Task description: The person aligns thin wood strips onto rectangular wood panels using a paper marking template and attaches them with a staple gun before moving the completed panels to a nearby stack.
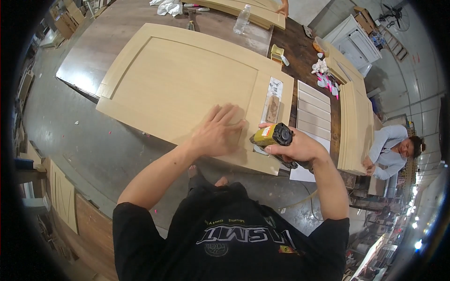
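Note:
A pale wooden panel door with a raised frame lies flat on the table, slanting across in front of me. My left hand rests palm down on its near part, fingers stretched out. In my right hand is a yellow and black nail gun, held over the panel's right end. Its nose is partly hidden, so I cannot tell whether it touches the wood. Just beyond it, a small brown wooden block lies on a white, marked strip along the panel's right frame.
Dark tabletop shows at the left. Beyond the panel are a clear plastic bottle and another panel. White slatted boards and stacked panels lie at right. A co-worker leans beside the stack. A hose trails below.

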